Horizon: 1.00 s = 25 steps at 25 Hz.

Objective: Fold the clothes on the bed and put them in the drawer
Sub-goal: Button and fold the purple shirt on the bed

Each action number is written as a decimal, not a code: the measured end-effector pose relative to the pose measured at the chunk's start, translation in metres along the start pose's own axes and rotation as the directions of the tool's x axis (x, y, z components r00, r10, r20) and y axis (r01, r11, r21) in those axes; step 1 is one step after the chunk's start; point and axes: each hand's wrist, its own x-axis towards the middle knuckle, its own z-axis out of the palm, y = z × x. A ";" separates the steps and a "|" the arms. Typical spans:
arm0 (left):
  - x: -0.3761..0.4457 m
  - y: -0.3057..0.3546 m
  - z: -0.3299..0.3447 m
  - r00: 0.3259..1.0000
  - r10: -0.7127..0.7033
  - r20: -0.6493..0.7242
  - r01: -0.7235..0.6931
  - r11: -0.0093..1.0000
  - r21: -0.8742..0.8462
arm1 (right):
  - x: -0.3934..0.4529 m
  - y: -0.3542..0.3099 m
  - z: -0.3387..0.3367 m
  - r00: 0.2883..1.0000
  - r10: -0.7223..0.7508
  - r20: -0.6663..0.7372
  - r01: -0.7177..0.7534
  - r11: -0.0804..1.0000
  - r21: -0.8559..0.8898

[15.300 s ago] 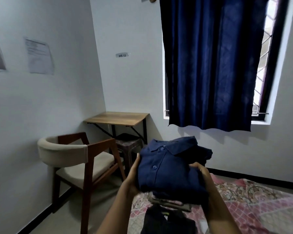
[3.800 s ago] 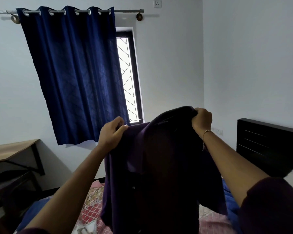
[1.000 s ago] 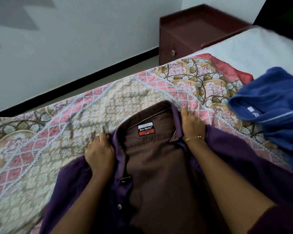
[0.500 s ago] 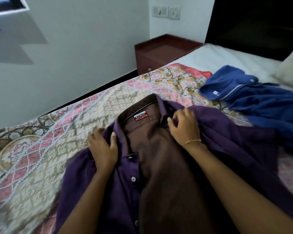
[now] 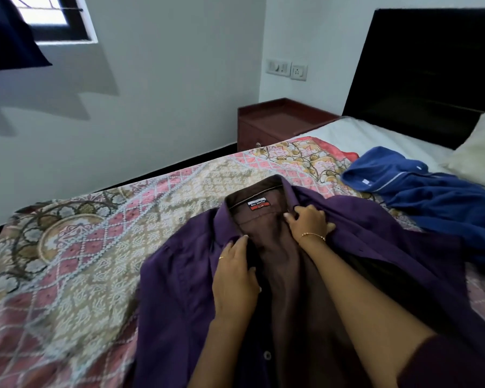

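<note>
The right hand [image 5: 308,222] pinches the front edge of the purple shirt [image 5: 185,278] just below its collar; the left hand [image 5: 234,278] grips the opposite edge. The shirt lies open on the patterned bed [image 5: 95,247], a blue garment [image 5: 431,191] beside it.

Purple shirt [image 5: 185,275], pink patterned bedspread [image 5: 81,247]
</note>
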 end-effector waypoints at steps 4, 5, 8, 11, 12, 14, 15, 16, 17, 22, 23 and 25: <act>0.010 -0.010 0.004 0.991 -0.124 -0.046 0.115 0.979 -0.168 | -0.012 -0.013 -0.017 0.941 0.011 -0.339 0.129 0.913 0.387; 0.012 -0.010 0.006 0.993 -0.111 -0.051 0.102 0.984 -0.146 | -0.023 -0.016 -0.023 0.885 -0.062 -0.462 0.264 0.883 0.387; 0.012 -0.004 0.012 0.997 -0.049 -0.063 0.047 0.999 -0.023 | -0.066 -0.022 -0.021 0.750 -0.256 -0.610 0.535 0.777 0.331; 0.016 0.006 0.014 0.984 -0.133 -0.122 0.121 0.988 -0.099 | -0.099 -0.016 0.007 0.800 -0.304 -0.517 0.548 0.719 0.426; 0.017 0.007 0.014 0.975 -0.169 -0.142 0.149 0.979 -0.139 | -0.104 -0.012 0.014 0.822 -0.288 -0.491 0.529 0.704 0.474; 0.020 0.010 0.016 0.966 -0.191 -0.174 0.159 0.970 -0.182 | -0.105 -0.009 0.020 0.849 -0.223 -0.479 0.491 0.668 0.559; 0.021 0.012 0.017 0.964 -0.184 -0.192 0.148 0.972 -0.184 | -0.103 -0.009 0.020 0.861 -0.192 -0.471 0.471 0.648 0.598; 0.021 0.014 0.019 0.962 -0.179 -0.205 0.140 0.972 -0.190 | -0.102 -0.009 0.019 0.876 -0.168 -0.451 0.447 0.632 0.633; 0.022 0.015 0.020 0.958 -0.178 -0.224 0.131 0.969 -0.211 | -0.101 -0.009 0.018 0.892 -0.144 -0.428 0.419 0.620 0.664; 0.017 0.018 0.024 0.911 -0.156 -0.382 0.015 0.937 -0.349 | -0.098 0.004 0.016 0.968 0.061 -0.242 0.201 0.381 0.903; 0.017 0.018 0.024 0.911 -0.119 -0.396 -0.034 0.933 -0.358 | -0.098 0.005 0.014 0.974 0.085 -0.209 0.174 0.305 0.936; 0.018 0.019 0.028 0.917 -0.044 -0.397 -0.114 0.924 -0.365 | -0.097 0.004 0.011 0.980 0.099 -0.170 0.145 0.221 0.964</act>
